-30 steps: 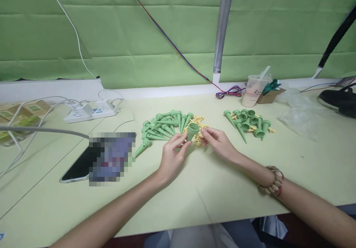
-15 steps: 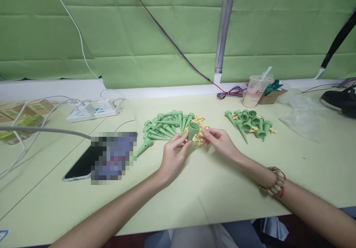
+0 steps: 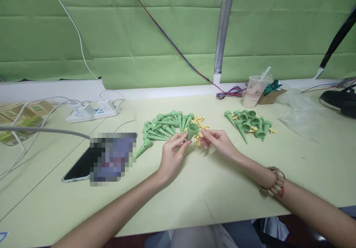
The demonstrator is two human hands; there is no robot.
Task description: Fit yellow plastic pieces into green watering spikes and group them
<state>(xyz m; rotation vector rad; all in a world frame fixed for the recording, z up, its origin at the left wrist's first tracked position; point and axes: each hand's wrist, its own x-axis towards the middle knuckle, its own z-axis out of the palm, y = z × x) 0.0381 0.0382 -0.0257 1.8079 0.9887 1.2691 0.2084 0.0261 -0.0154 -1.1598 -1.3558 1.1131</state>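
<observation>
My left hand (image 3: pixel 174 155) is closed around a green plastic watering spike (image 3: pixel 193 131), a hollow cone held with its wide threaded mouth facing up. Just right of that mouth, the thumb and fingers of my right hand (image 3: pixel 219 142) are pinched together. Whether a small piece sits between them is hidden. Small yellow plastic valve pieces (image 3: pixel 200 122) lie in a heap behind and between my hands. Many more green spikes (image 3: pixel 164 124) are piled behind my left hand.
A second group of green spikes (image 3: pixel 254 120), some with yellow pieces, lies right. Behind it stand a drink cup (image 3: pixel 253 92) and a small cardboard box (image 3: pixel 271 97); a clear plastic bag (image 3: pixel 302 120) is farther right. Left are a phone (image 3: pixel 80 166), power strip (image 3: pixel 96 112) and cables.
</observation>
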